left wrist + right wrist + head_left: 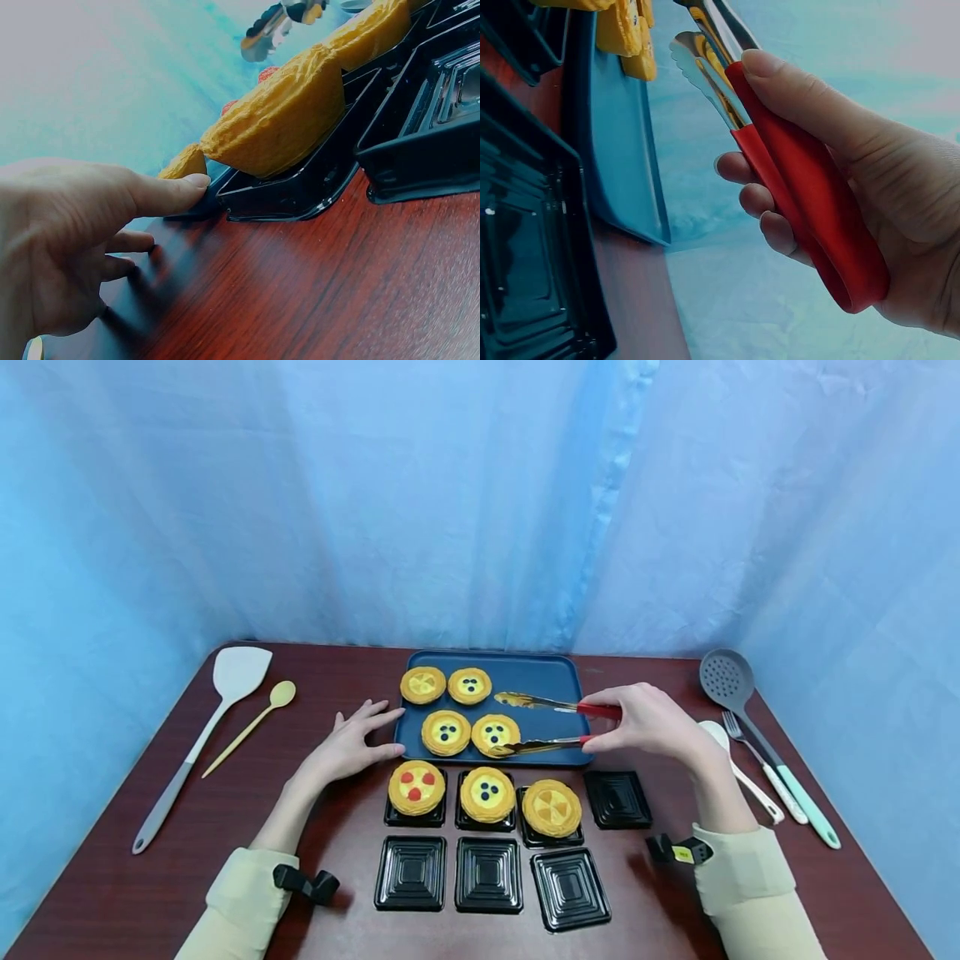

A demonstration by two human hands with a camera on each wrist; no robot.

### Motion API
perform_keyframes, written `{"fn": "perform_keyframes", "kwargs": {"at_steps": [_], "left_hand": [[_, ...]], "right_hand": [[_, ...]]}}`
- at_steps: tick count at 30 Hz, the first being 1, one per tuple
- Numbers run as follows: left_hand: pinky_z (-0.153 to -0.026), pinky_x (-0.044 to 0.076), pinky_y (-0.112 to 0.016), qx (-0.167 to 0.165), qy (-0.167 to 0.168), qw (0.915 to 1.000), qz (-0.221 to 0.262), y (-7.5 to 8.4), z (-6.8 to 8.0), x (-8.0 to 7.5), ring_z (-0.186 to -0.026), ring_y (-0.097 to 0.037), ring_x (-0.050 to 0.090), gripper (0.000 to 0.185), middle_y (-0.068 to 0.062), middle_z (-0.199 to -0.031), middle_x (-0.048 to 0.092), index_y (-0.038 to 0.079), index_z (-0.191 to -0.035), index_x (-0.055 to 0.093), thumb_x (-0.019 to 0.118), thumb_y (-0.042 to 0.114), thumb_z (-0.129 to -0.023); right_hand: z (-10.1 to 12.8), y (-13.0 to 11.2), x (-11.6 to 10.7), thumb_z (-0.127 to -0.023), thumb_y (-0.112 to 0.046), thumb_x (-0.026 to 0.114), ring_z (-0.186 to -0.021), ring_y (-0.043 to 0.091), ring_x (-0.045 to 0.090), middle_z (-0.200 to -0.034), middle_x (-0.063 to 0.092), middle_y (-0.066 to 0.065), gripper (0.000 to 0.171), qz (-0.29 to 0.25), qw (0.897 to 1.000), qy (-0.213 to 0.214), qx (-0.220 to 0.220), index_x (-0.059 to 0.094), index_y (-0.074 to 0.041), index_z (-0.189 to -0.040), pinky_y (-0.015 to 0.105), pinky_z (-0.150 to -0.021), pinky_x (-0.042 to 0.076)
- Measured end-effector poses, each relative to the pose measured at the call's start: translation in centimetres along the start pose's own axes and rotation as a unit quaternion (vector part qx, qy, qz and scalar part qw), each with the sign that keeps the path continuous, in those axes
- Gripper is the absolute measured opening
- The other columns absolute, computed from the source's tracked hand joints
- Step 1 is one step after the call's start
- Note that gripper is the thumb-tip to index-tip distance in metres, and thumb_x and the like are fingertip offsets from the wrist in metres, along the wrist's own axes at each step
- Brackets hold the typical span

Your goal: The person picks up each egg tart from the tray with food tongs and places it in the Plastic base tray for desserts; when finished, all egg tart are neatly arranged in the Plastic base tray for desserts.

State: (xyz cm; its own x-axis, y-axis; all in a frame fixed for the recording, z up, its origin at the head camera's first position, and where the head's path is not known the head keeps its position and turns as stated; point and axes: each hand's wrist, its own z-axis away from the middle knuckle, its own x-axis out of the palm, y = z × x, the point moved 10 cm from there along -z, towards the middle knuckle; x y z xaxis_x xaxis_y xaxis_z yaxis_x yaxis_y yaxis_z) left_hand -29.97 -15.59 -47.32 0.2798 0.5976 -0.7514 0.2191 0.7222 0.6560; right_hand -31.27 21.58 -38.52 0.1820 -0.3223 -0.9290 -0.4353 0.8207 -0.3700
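Observation:
My right hand (pixel 648 722) grips red-handled tongs (pixel 802 180), their metal arms spread apart above the blue tray (pixel 543 727). The lower tong tip overlaps the right edge of a blueberry egg tart (pixel 495 732). The other tip points toward the blueberry tart (pixel 470 686) behind it. Also on the tray lie a blueberry tart (pixel 446 732) at front left and a yellow-wedge tart (pixel 422 685) at back left. My left hand (pixel 352 747) has its fingers extended, thumb and fingertips at the tray's left edge. In the left wrist view, the thumb is close to the strawberry tart (pixel 285 112).
Before the tray, strawberry, blueberry (pixel 487 794) and yellow-wedge tarts (pixel 552 808) sit on black square trays. More black trays (pixel 409 873) stand in front and at right (pixel 618 799). A spatula (pixel 240 672) and yellow spoon (pixel 282 694) lie left; a skimmer (pixel 726 678), fork (pixel 735 727) and white spoon (pixel 750 783) right.

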Motion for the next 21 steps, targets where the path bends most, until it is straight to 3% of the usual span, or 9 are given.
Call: {"fn": "perform_keyframes", "kwargs": {"at_steps": [5, 14, 21], "left_hand": [[-0.121, -0.006, -0.077, -0.002, -0.001, 1.0000, 0.001, 0.0, 0.0, 0.1, -0.159, -0.050, 0.009, 0.069, -0.026, -0.168, 0.026, 0.013, -0.158, 0.044, 0.070, 0.035, -0.098], [-0.121, -0.007, -0.076, -0.007, -0.004, 1.0000, 0.003, -0.3, 0.3, 0.4, -0.159, -0.050, 0.008, 0.069, -0.025, -0.168, 0.026, 0.014, -0.158, 0.043, 0.070, 0.035, -0.098], [-0.121, -0.008, -0.076, -0.004, -0.003, 1.0000, 0.001, 0.0, -0.1, 0.0, -0.159, -0.049, 0.008, 0.070, -0.025, -0.169, 0.025, 0.013, -0.158, 0.043, 0.071, 0.034, -0.098]], "right_hand": [[0.0, 0.0, 0.5, -0.074, -0.047, 0.092, -0.075, 0.010, 0.058, -0.106, 0.078, -0.001, 0.061, -0.002, 1.000, -0.003, -0.005, 0.075, -0.020, -0.126, 0.031, -0.071, 0.048], [-0.3, -0.1, 1.3, -0.074, -0.047, 0.091, -0.072, 0.010, 0.056, -0.095, 0.076, -0.002, 0.061, 0.014, 1.000, -0.016, -0.007, 0.075, -0.019, -0.126, 0.031, -0.069, 0.046], [-0.7, -0.2, 1.4, -0.075, -0.052, 0.089, -0.072, 0.011, 0.055, -0.106, 0.078, 0.000, 0.065, 0.030, 0.999, -0.021, -0.007, 0.074, -0.017, -0.128, 0.031, -0.068, 0.044]]}}
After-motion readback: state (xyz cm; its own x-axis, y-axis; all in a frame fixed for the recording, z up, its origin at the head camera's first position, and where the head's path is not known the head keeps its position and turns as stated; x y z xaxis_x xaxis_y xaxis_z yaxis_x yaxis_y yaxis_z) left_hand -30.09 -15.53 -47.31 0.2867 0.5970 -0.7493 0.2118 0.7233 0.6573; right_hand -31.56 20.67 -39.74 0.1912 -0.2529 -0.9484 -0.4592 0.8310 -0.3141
